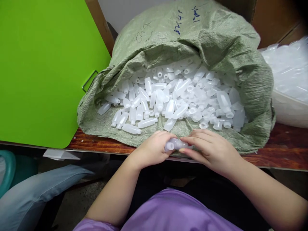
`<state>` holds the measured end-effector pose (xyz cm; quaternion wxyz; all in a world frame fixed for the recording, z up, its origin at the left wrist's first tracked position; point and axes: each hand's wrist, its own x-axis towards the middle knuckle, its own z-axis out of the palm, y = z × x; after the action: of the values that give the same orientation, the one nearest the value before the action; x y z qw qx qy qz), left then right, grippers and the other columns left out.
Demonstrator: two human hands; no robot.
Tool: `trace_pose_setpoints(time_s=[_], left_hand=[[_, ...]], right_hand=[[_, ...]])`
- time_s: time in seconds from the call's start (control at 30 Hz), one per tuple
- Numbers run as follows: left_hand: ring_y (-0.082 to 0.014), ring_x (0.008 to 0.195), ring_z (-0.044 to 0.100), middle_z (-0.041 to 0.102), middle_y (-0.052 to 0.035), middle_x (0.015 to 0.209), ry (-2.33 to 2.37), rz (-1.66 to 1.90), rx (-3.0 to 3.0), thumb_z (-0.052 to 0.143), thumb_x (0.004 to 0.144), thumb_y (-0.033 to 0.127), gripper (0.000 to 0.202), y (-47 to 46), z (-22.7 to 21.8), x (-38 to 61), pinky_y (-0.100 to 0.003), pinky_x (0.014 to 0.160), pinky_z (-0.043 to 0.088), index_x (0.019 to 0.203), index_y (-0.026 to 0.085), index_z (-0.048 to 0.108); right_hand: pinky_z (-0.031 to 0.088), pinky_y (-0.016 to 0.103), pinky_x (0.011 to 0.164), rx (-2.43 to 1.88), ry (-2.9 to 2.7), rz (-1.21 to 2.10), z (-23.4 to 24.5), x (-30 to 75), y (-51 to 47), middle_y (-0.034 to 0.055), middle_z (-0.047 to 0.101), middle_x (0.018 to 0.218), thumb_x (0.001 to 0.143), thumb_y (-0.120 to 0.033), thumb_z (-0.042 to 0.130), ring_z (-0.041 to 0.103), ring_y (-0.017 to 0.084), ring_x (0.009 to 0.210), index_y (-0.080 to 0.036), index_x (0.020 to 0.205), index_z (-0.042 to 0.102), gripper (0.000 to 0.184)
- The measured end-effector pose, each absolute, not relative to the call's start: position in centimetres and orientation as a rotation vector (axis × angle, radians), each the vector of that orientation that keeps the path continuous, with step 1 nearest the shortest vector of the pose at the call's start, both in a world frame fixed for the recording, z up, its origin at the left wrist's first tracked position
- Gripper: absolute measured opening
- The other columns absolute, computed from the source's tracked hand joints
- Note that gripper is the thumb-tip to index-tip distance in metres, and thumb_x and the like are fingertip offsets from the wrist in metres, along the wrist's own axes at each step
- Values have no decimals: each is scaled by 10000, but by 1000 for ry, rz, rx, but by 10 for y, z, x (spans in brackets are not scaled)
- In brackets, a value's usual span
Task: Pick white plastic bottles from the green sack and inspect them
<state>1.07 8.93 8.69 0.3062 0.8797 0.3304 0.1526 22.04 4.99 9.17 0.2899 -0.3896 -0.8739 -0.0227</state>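
Both hands meet at the near edge of a wooden table (284, 150). My left hand (154, 149) and my right hand (211, 149) together grip one small translucent white plastic bottle (174, 145), lying sideways with its open neck toward the left. Just beyond them lies an open green woven sack (216, 41), slumped on its side and filled with several loose bottles (173, 96) of the same kind.
A bright green board (43, 64) with a metal handle (89, 81) stands at the left. A clear plastic bag of white parts (288, 73) sits at the right. Below the table are my purple shirt (173, 211) and a light blue cushion (31, 195).
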Motion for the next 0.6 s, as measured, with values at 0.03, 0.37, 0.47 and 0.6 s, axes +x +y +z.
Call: trace_pose_setpoints(time_s=[0.03,0.37,0.47,0.6], left_hand=[[-208,972,565,632,-63,1031,877,400,2324,593,818,179,246,89,87,11,-321,876,448,1061,157,570],[-215,956,592,650,-56,1005,919,330,2323,613,795,170,243,92,95,15,-321,858,460,1037,167,587],[-213,945,597,653,-52,995,912,320,2317,612,798,173,225,93,96,15,-321,852,461,1023,164,591],[-210,941,598,652,-45,985,922,329,2320,604,805,180,221,92,96,15,-317,850,463,1025,173,587]], right_hand=[[518,335,739,-1041,-2323,-104,92,219,49,58,643,740,861,-311,577,603,185,753,-122,957,639,220],[489,354,938,-947,-2382,39,92,224,49,42,709,960,907,-226,506,636,168,976,-160,1024,613,172],[477,334,968,-761,-2433,-68,93,226,48,44,698,1071,924,-130,438,620,154,1024,-155,1057,620,227],[493,331,944,-757,-2449,-103,91,226,51,45,703,1054,922,-160,455,635,155,976,-167,1047,631,216]])
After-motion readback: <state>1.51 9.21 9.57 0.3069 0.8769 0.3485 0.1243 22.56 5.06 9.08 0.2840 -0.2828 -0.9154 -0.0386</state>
